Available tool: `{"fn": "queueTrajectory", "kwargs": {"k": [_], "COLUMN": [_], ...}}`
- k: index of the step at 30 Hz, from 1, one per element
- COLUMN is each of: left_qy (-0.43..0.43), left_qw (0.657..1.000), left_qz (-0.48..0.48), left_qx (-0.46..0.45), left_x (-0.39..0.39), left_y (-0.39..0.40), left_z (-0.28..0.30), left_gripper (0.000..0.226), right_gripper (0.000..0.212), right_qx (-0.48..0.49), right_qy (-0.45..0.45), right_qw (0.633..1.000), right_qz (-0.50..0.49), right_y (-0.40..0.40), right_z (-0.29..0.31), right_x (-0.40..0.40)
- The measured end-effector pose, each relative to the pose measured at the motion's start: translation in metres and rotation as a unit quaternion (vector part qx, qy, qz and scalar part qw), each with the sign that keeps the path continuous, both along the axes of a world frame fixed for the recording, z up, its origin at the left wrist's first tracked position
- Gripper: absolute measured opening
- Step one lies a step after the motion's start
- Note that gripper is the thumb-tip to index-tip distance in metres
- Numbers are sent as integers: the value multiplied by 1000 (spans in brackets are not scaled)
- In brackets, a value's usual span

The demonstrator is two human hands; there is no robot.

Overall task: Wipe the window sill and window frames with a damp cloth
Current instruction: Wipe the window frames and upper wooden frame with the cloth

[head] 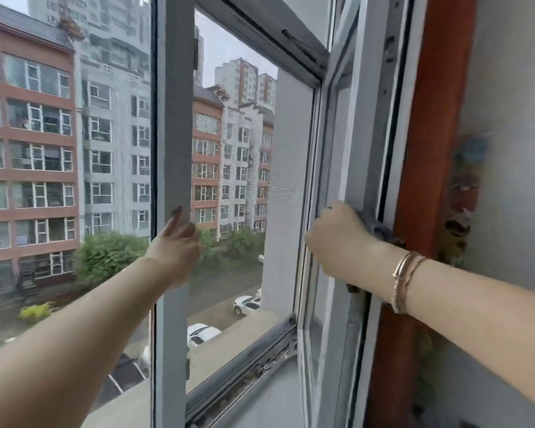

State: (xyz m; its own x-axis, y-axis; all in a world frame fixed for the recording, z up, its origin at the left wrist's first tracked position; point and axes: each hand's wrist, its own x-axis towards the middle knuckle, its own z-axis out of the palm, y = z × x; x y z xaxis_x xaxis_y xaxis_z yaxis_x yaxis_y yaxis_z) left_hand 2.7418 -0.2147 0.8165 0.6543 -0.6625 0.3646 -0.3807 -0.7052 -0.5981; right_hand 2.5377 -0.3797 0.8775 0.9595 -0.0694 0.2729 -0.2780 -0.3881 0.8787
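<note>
My left hand (176,248) lies flat with fingers spread on the grey vertical window frame post (175,118). My right hand (340,239) is closed on a dark grey cloth (380,230) and presses it against the edge of the open window sash (355,134) swung inward on the right. Only small parts of the cloth show beside and below the hand. A bracelet sits on my right wrist. The grey window sill (275,393) runs along the bottom, with a dirty lower track (260,353) above it.
A mesh screen (291,186) fills the opening between post and sash. A red-brown wooden trim (426,149) borders the window on the right, next to a wall with dark dried decoration (457,211). Buildings, trees and parked cars lie far below outside.
</note>
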Motion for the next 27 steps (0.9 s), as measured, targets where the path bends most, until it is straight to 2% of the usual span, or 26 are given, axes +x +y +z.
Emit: {"fn": "queueTrajectory", "kwargs": {"k": [2,4,6,8,9,10,12,14,17,19,21,24,27], "left_qy": [-27,-18,-12,-22,-22,-20,-18,-14,-14,-15,-12,-15,-23], "left_qw": [999,999,999,998,997,997,997,997,999,999,1000,1000,1000], "left_qz": [-16,-29,-38,-60,-64,-69,-70,-66,-50,-29,-9,7,-12], "left_qx": [22,-10,-17,-28,-30,-28,-25,-22,-7,-4,-6,-8,-12], "left_x": [11,10,12,16,18,19,18,16,10,7,9,10,10], "left_y": [0,0,-2,1,3,4,6,6,5,2,-1,-5,-1], "left_z": [-9,-13,-16,-18,-19,-20,-19,-19,-19,-19,-22,-29,-40], "left_gripper": [43,41,39,39,40,42,46,51,52,53,54,54,52], "right_gripper": [33,29,14,19,21,21,19,21,21,19,19,19,22], "right_qx": [-3,9,2,79,87,78,50,43,49,15,-21,-30,22], "right_qy": [-22,-9,58,106,138,167,214,216,140,54,13,38,108], "right_qw": [1000,999,995,987,984,981,971,963,981,995,994,990,986], "right_qz": [-2,-33,-86,-93,-75,-60,-97,-158,-125,-85,-107,-133,-125], "right_y": [1,6,4,1,2,2,14,21,19,13,13,12,12], "right_z": [7,-7,-50,-97,-119,-144,-171,-173,-133,-95,-72,-88,-143], "right_x": [-2,3,14,13,11,11,7,3,-1,-2,-1,3,7]}}
